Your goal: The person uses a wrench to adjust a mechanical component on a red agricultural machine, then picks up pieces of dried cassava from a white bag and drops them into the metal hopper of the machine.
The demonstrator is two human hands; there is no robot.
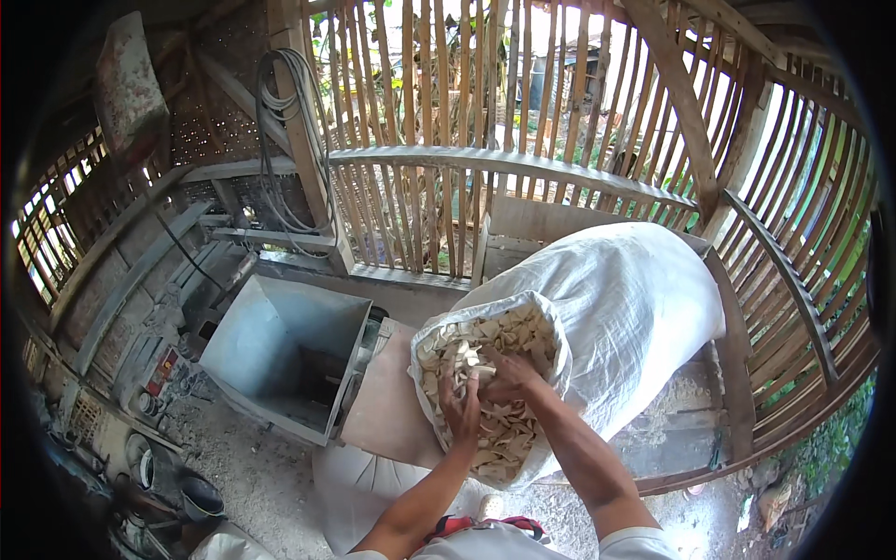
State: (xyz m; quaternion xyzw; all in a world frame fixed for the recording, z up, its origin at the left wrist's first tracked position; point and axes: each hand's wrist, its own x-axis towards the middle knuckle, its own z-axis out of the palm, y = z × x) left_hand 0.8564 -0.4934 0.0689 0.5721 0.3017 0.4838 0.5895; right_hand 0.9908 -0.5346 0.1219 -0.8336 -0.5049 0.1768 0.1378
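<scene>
A large white woven sack (644, 299) lies on its side, its open mouth facing me. Pale, dry, broken chips (504, 439), like slices of a dried root, fill the mouth. My left hand (460, 403) is at the chips with its fingers curled up round a small heap of them (467, 355). From the right, my right hand (511, 376) reaches in close beside it. Its fingers are bent against the same heap, and their tips are partly hidden among the chips.
Left of the sack stands a square metal hopper (247, 341) with a dark opening at its bottom. A flat board (387, 411) bridges the two. Below it is another white sack (350, 481). A dark bucket (201, 495) sits lower left. Coiled hose (264, 140) hangs on a post near the slatted wall (425, 84).
</scene>
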